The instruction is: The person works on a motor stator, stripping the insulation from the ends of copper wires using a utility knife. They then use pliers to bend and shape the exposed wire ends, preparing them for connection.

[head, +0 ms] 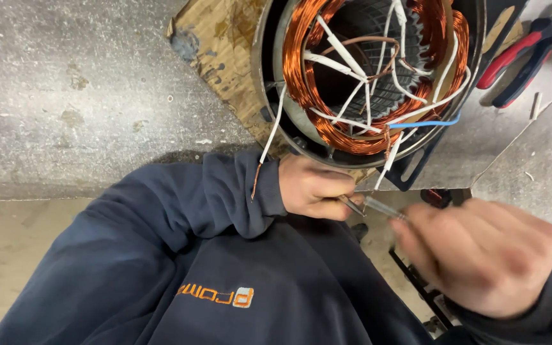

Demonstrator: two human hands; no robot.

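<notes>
A motor stator (269, 96) with copper windings (301, 83) and several white-sleeved leads (340, 64) lies at the top of the view. My left hand (314, 188) is just below its rim, with the fingers pinched on a thin metallic wire end (352, 204). My right hand (480, 255) is blurred at the lower right. It holds a thin pale sleeve-like piece (381, 207) that meets the wire end. One white-sleeved lead (388, 160) hangs from the stator towards the two hands. A blue wire (423, 123) crosses the winding's lower right.
Torn brown cardboard (218, 45) lies under the stator on a grey metal bench (65, 96). Pliers with red and blue handles (519, 57) lie at the top right. A black bracket (416, 166) sticks out below the stator. My navy sweatshirt (193, 275) fills the bottom.
</notes>
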